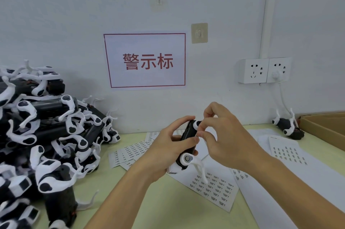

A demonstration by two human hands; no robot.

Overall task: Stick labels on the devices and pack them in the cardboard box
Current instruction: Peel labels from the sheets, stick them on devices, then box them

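The pale green tabletop (168,208) meets the white wall at 12 o'clock; bare surface lies open toward 6 o'clock between the forearms. A heap of black-and-white plastic devices (43,135) crowds the 9 o'clock edge, the brown cardboard box (324,128) sits at 3 o'clock with one lone device (288,128) just beside it. White label sheets (214,187) cover the middle. Above them the left hand (171,146) grips a black device with white round ends (187,146), fingers curled round its body. The right hand (224,135), at the device's 2 o'clock, pinches thumb and fingertips against its upper end; whether a label is held is unclear
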